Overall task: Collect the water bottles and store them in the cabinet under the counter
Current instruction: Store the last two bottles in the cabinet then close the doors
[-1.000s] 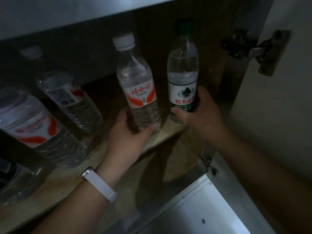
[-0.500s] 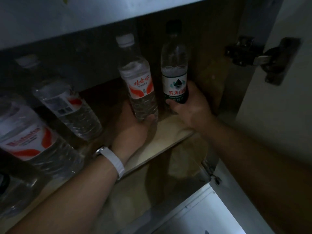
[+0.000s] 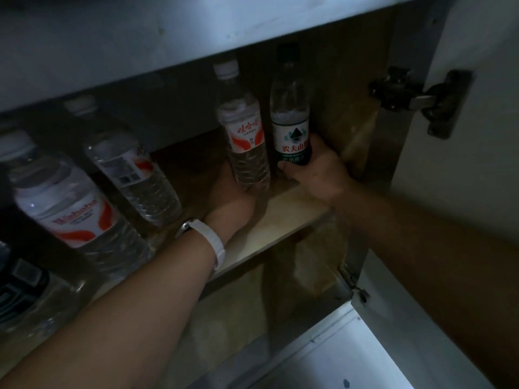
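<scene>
Inside the dim cabinet, my left hand (image 3: 230, 202) grips the base of a clear bottle with a red-and-white label (image 3: 245, 136) and a white cap. My right hand (image 3: 316, 171) holds the lower part of a green-labelled bottle (image 3: 290, 116) with a dark cap, right beside the first. Both bottles stand upright deep on the wooden shelf (image 3: 283, 217). Two more red-labelled bottles stand on the shelf to the left, one in the middle (image 3: 132, 167) and a larger-looking one nearer me (image 3: 70, 209).
A dark-labelled bottle (image 3: 19, 293) shows at the far left edge. The open cabinet door (image 3: 460, 164) with its metal hinge (image 3: 412, 99) stands at the right. A lower compartment lies under the shelf, and a pale floor panel (image 3: 345, 360) sits below.
Both hands have pushed their bottles further back into the cabinet, and the two bottles now stand closer together.
</scene>
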`<action>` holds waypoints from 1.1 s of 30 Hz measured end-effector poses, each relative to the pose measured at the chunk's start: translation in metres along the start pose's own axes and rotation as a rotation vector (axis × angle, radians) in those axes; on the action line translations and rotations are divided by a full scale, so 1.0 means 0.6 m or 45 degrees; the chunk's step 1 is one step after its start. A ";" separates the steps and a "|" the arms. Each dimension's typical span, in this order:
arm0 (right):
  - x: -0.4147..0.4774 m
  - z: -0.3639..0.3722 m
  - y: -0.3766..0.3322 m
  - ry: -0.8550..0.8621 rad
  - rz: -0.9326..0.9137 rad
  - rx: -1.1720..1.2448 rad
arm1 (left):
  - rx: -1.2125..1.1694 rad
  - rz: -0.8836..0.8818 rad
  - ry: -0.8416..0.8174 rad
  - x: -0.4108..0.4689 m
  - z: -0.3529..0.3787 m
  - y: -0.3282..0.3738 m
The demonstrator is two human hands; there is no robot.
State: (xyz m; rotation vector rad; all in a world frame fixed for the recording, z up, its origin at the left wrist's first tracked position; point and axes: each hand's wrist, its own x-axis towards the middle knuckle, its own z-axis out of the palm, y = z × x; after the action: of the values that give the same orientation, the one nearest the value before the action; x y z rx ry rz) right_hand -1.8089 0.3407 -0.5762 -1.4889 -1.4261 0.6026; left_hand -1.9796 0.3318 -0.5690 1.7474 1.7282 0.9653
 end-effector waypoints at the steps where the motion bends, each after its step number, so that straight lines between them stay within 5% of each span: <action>1: -0.003 -0.004 -0.001 -0.008 -0.006 -0.022 | 0.003 0.006 -0.018 -0.004 -0.005 -0.002; 7: -0.068 -0.017 -0.021 0.126 -0.082 -0.144 | -0.206 0.053 -0.058 -0.099 -0.057 -0.035; 11: -0.137 0.004 -0.053 0.057 -0.170 -0.210 | -0.113 0.226 0.213 -0.189 -0.106 -0.056; 23: -0.137 0.156 -0.162 -0.310 -0.110 -0.001 | -0.088 0.030 0.899 -0.245 -0.178 -0.128; 33: -0.095 0.273 -0.206 -0.461 -0.159 0.090 | -0.240 -0.038 0.689 -0.205 -0.215 -0.167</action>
State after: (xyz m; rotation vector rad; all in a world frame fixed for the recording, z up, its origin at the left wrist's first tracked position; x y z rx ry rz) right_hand -2.0192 0.3179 -0.5527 -1.2666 -1.7398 0.8663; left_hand -2.1357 0.2007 -0.5823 1.4152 1.8869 1.6416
